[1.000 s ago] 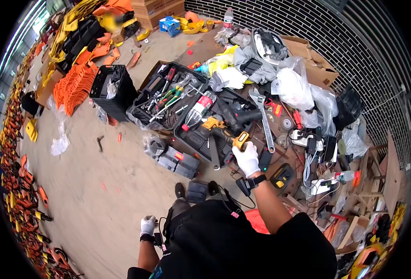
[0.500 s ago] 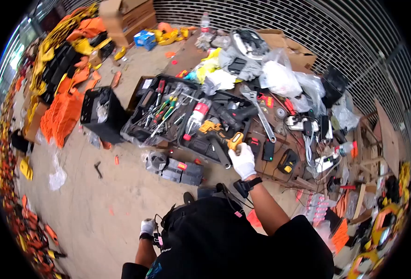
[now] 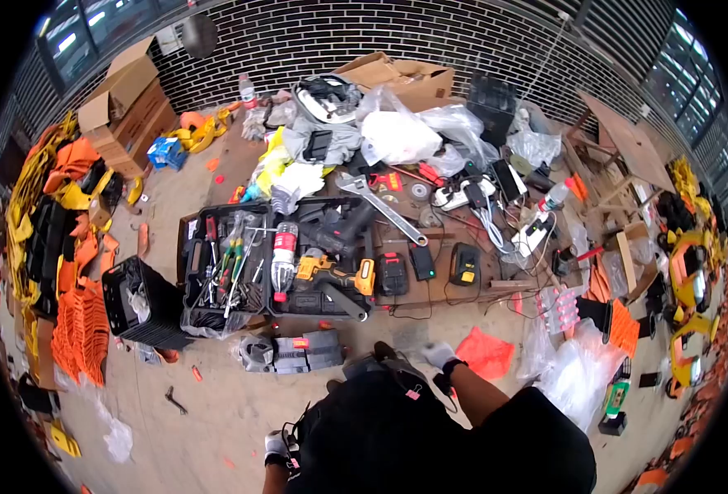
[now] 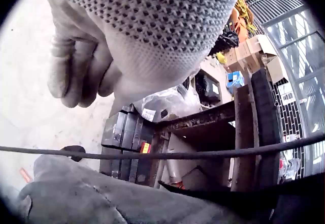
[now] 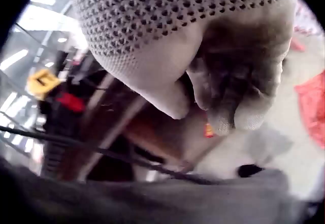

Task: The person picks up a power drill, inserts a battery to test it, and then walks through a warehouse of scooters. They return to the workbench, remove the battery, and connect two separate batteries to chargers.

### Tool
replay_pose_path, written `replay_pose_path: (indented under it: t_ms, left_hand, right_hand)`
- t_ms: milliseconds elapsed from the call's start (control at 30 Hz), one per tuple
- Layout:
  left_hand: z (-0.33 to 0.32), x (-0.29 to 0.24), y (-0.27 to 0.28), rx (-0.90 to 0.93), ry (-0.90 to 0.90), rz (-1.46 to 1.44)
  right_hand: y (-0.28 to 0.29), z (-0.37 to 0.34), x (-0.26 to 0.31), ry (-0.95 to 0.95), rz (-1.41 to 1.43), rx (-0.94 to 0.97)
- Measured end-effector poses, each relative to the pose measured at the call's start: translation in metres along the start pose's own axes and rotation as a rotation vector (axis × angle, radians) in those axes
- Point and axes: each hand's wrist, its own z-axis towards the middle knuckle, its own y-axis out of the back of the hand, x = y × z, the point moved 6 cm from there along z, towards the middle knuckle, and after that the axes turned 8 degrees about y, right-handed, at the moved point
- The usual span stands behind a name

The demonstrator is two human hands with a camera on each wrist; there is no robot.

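Note:
Beside the body at the bottom of the head view, my white-gloved left hand [image 3: 277, 445] hangs with loosely curled fingers and holds nothing; the left wrist view shows the same hand [image 4: 137, 41]. My right hand [image 3: 439, 356], also gloved, hangs empty by the table's near edge, its fingers loosely bent in the right wrist view. The yellow and black power drill [image 3: 328, 267] lies across the open black case, its yellow end towards a red and black battery [image 3: 393, 274]. A bottle with a red label [image 3: 284, 257] lies left of the drill, and a large wrench [image 3: 388, 212] behind it.
Hand tools [image 3: 232, 263] fill the case's left side. A black crate [image 3: 137, 300] and grey cases [image 3: 306, 351] stand on the floor. Right of the battery are a charger [image 3: 464, 265] and cables. A red sheet [image 3: 486, 352] lies on the floor at right.
My right hand has let go of the drill's yellow end and dropped down beside the body. The head view has swung to the right; the left hand still hangs low.

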Motion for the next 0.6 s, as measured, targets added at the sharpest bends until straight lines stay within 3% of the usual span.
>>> replay_pose_path:
  t_ms: [33, 67, 100, 133, 167, 200, 233, 300, 333, 367, 467, 533, 600]
  left_hand:
    - [0.002, -0.009, -0.002, 0.004, -0.008, 0.012]
    - [0.004, -0.018, -0.005, 0.009, -0.020, 0.016]
    - [0.004, -0.025, -0.007, 0.009, -0.031, 0.013]
    - [0.005, -0.033, -0.008, 0.009, -0.031, 0.006]
    - [0.002, -0.050, -0.011, 0.008, -0.026, -0.008]
    - [-0.006, -0.074, -0.011, 0.002, 0.095, -0.006]
    - [-0.007, -0.088, -0.012, 0.014, 0.098, 0.003]
    - [-0.006, -0.097, -0.015, 0.017, 0.196, 0.057]
    - [0.022, -0.055, -0.021, 0.070, -0.116, 0.196]
    - [0.022, -0.060, -0.021, 0.089, -0.120, 0.214]
    - [0.014, -0.083, -0.019, 0.096, -0.008, 0.179]
    - [0.007, -0.094, -0.011, 0.026, 0.259, 0.055]
    - [-0.004, -0.126, -0.010, 0.043, 0.318, 0.135]
  right_hand:
    - [-0.021, -0.013, -0.028, 0.167, -0.428, 0.302]
    - [-0.046, -0.023, -0.078, 0.047, -0.580, 0.443]
    - [-0.029, -0.052, -0.089, -0.346, -0.355, 0.287]
    - [-0.059, -0.056, -0.103, -0.004, -0.689, 0.621]
    - [-0.135, -0.035, -0.176, 0.017, -0.638, 0.587]
    - [-0.094, -0.055, -0.144, -0.231, -0.347, 0.466]
    - [-0.045, -0.079, -0.101, -0.444, -0.058, 0.276]
    - [-0.031, -0.076, -0.064, -0.295, 0.045, 0.240]
    - [-0.028, -0.070, -0.053, -0.270, 0.082, 0.214]
    - [-0.027, -0.064, -0.046, -0.249, 0.122, 0.185]
    - [-0.025, -0.037, -0.034, -0.149, 0.135, 0.045]
    - [0.003, -0.031, -0.008, -0.148, 0.202, 0.025]
    - [0.023, -0.032, 0.004, -0.162, 0.264, 0.014]
